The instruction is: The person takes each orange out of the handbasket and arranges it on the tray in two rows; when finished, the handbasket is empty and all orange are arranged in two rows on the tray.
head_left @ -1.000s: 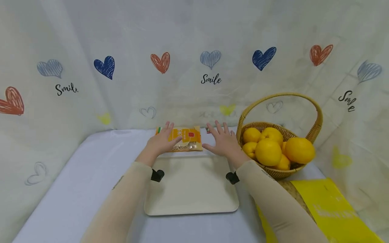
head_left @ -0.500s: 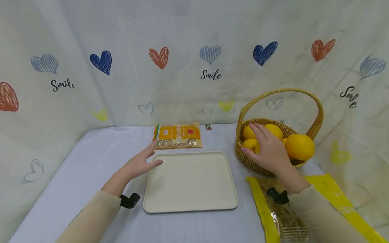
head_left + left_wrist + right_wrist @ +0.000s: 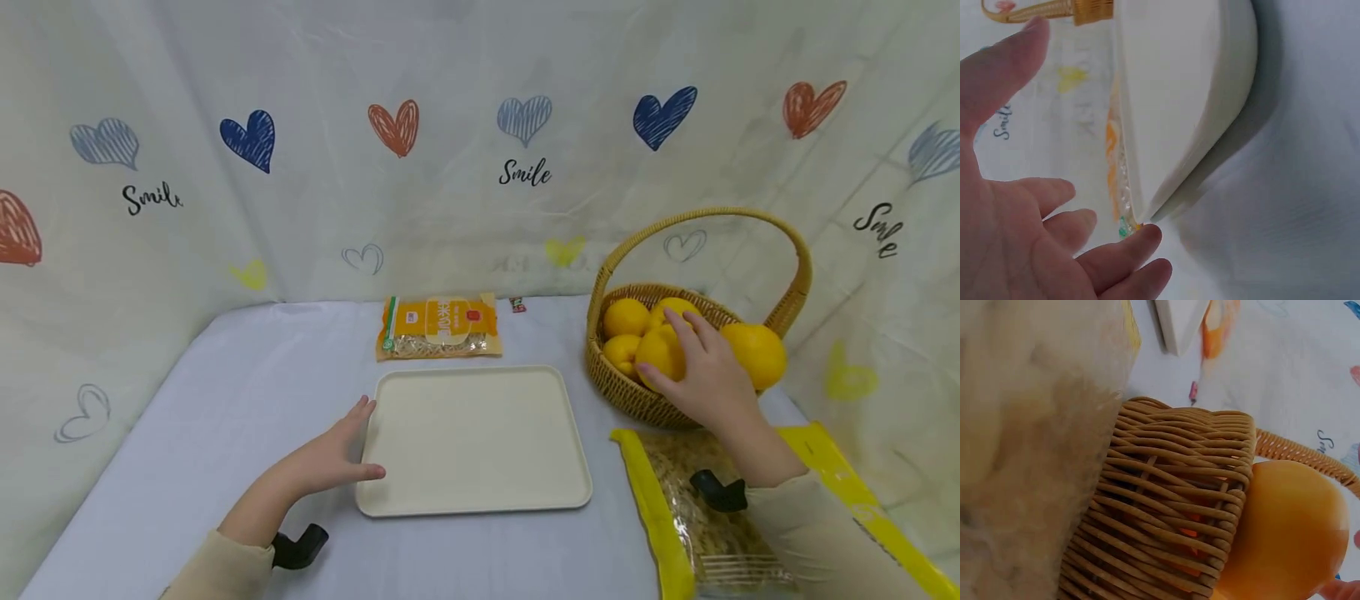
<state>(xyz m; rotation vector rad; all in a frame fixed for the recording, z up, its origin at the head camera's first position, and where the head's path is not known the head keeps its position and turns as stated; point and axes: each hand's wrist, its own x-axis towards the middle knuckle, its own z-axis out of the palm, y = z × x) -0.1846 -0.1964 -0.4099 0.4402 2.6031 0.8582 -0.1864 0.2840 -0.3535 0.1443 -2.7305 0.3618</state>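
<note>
In the right half of the head view, the right hand is over the basket, and its thumb and fingers are spread around a yellow fruit. This grip looks not closed; whether it touches the fruit, I cannot tell. The fruit lies in the basket among other yellow fruits, and a large fruit sits at the right side of the basket.

At the lower left of the centre, the left hand has a loose grip with nothing inside, thumb and fingers apart, at the left edge of the pale tray. The tray lies in the middle of the white surface. Behind it is an orange packet. At the lower right, a yellow bag lies partly below the right arm.
</note>
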